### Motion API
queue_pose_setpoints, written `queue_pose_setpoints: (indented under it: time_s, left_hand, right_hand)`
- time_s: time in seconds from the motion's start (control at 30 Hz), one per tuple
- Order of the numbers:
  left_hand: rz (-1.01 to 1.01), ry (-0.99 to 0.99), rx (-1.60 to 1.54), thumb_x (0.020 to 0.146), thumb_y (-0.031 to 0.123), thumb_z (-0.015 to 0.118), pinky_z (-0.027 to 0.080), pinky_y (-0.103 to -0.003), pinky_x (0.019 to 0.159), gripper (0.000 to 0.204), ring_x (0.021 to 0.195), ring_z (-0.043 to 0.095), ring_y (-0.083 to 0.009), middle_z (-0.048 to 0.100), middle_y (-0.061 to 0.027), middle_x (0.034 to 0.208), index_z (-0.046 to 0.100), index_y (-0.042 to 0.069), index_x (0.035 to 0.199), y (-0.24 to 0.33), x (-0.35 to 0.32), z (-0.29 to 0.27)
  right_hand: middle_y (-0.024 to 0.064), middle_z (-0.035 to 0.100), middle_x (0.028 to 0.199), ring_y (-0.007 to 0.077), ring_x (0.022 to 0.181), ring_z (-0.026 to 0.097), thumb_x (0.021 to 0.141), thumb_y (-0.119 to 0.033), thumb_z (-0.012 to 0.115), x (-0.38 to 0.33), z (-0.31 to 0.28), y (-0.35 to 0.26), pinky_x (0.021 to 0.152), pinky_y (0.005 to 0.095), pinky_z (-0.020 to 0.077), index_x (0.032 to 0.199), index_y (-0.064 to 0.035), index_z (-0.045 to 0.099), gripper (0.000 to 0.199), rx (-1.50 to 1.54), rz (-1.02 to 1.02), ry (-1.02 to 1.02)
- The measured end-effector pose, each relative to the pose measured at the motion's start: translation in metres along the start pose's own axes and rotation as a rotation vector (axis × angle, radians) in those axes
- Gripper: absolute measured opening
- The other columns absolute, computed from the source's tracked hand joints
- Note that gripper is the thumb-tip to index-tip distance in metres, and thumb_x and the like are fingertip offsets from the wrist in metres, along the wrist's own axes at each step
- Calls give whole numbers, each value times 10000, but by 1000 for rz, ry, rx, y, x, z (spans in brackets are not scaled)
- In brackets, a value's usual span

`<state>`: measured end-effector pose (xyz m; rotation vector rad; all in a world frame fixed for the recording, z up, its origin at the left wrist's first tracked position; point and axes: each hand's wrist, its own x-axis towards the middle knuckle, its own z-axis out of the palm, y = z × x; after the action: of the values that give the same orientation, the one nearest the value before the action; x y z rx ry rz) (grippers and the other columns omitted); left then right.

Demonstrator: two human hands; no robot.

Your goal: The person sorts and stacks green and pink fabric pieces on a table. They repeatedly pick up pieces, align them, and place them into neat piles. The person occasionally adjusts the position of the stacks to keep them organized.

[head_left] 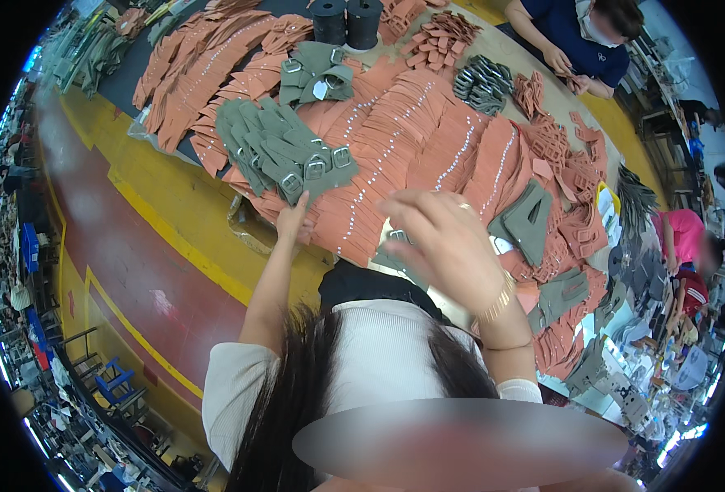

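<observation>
My left hand (294, 223) is at the near edge of a pile of green buckled straps (284, 152). Its thumb lies on the lowest green strap piece (330, 182) and the fingers curl beneath, closed on it. Metal buckles show on several of these straps. My right hand (449, 246), with a gold bracelet at the wrist, hovers over the table's near edge. Its fingers are stretched out and slightly bent, with nothing visible in them. Partly hidden below it is another green piece with a buckle (398, 236).
Overlapping rows of orange pieces (395, 123) cover much of the table. Two black cylinders (362, 23) stand at the back. Dark green bundles (484, 84) and orange buckled straps (580, 172) lie right. A co-worker (580, 41) handles something across the table. A yellow-edged walkway (133, 246) runs left.
</observation>
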<state>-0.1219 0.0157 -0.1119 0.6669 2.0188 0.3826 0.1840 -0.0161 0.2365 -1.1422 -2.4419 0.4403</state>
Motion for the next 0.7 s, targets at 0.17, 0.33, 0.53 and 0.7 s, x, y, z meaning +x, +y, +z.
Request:
queue_pose_setpoints:
  time_s: [0.17,0.33,0.53,0.7]
  left_hand:
    - [-94,-292,195,795,603,514,531,-353,503,743,597,665,-257,661,-226,807,533,-90,1063,-12,-35,-14]
    - [-89,-498,530,845,452,500,534,-322,485,616,589,669,-254,664,-224,763,495,-87,1142,-7,-73,-11]
    - [109,-599,713,865,455,492,536,-312,501,548,567,664,-208,675,-170,710,622,-77,880,-6,-85,19]
    - [303,-448,738,853,464,516,526,-308,508,527,543,652,-187,667,-125,652,643,-37,749,46,-113,15]
  right_hand:
    - [154,580,1134,293,947,601,798,-306,638,-2,-100,-85,810,409,472,1152,-87,574,421,-320,-168,239]
    - [221,559,1153,334,988,585,858,-422,574,-9,-143,-102,836,403,469,1183,16,515,548,-494,-74,167]
    - [204,567,1157,328,1042,562,814,-460,627,-16,-168,-114,899,387,450,1216,75,459,690,-541,98,154]
    - [201,633,1010,344,882,615,793,-212,691,1,-126,-105,736,351,506,1069,58,580,402,-251,-208,295]
